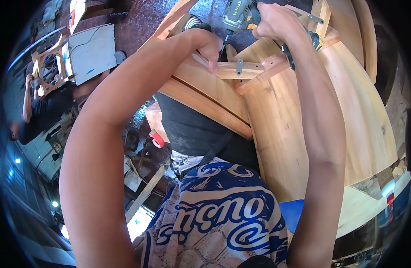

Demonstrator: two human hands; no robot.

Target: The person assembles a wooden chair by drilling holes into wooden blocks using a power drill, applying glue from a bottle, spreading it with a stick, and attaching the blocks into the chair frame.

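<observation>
Head view: the wooden frame (205, 107) and broad curved panel (277, 134) appear largely assembled, with one metal plate (239, 67) on a crossbar and another (315, 18) near the far right corner. The fastening at the frame's far edge looks unfinished, though whether a screw is seated there is hidden. The right hand (277, 21) is clenched round the drill (239, 13), whose bit points down beside the left hand (209, 48). That hand touches the frame's far edge; whether it pinches anything, I cannot tell.
</observation>
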